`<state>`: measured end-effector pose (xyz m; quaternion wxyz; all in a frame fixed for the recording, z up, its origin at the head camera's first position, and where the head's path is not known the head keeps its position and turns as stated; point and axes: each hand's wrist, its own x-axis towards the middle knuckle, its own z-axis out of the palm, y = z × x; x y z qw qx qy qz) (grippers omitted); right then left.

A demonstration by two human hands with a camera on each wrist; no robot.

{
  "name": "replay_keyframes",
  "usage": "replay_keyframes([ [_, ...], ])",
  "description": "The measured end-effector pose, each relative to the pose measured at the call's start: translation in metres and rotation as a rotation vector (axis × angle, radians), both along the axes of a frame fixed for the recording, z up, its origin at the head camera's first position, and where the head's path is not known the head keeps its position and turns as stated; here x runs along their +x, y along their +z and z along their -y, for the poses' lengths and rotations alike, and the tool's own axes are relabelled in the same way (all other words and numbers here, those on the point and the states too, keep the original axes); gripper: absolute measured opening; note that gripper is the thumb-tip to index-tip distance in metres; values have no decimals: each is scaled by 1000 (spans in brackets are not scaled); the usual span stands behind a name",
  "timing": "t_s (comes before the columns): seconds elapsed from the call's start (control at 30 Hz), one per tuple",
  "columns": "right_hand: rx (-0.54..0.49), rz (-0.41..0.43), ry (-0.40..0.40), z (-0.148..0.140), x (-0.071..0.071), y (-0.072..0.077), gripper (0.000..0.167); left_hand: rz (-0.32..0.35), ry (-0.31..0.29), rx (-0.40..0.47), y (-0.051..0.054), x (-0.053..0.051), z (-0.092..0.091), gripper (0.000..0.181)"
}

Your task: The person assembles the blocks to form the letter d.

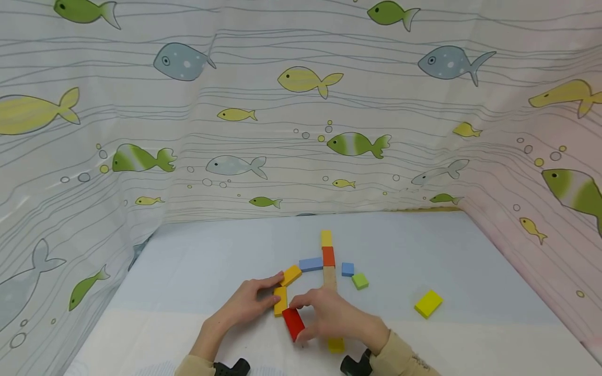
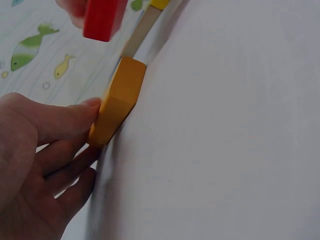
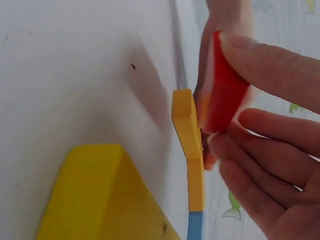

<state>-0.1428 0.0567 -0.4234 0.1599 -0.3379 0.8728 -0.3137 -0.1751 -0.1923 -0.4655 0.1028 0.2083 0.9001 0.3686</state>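
My right hand (image 1: 336, 316) pinches a red rectangular block (image 1: 293, 324) between thumb and fingertips. In the right wrist view the red block (image 3: 227, 87) is held tilted, raised off the table. My left hand (image 1: 249, 300) touches two orange blocks: the forefinger meets the upper orange block (image 1: 291, 275), and the thumb lies against the side of the lower orange block (image 1: 280, 301). Both orange blocks join a blue block (image 1: 311, 265) in a curve. That curve meets a straight column of a yellow block (image 1: 326, 238), an orange-red block (image 1: 328, 256) and a plain wooden block (image 1: 330, 278), partly hidden by my right hand.
Right of the column lie a small blue block (image 1: 347, 269) and a green block (image 1: 360, 281), corners close together. A loose yellow block (image 1: 428, 304) sits farther right. Another yellow block (image 1: 336, 345) shows below my right hand. Fish-patterned curtains (image 1: 263, 125) surround the white table (image 1: 470, 339).
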Motion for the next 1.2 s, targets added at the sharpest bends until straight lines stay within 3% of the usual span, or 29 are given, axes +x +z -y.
replay_keyframes([
  [0.17,71,7,41,3,3,-2,42,0,-1,1,1,0,0,55],
  [0.37,70,-20,74,4,3,-10,42,-1,-1,-7,1,-1,0,54],
  [0.87,94,-170,118,5,1,-18,46,-23,4,-12,0,0,-1,53],
  [1.2,90,-142,84,3,1,-16,45,-15,7,-9,-1,-1,0,53],
])
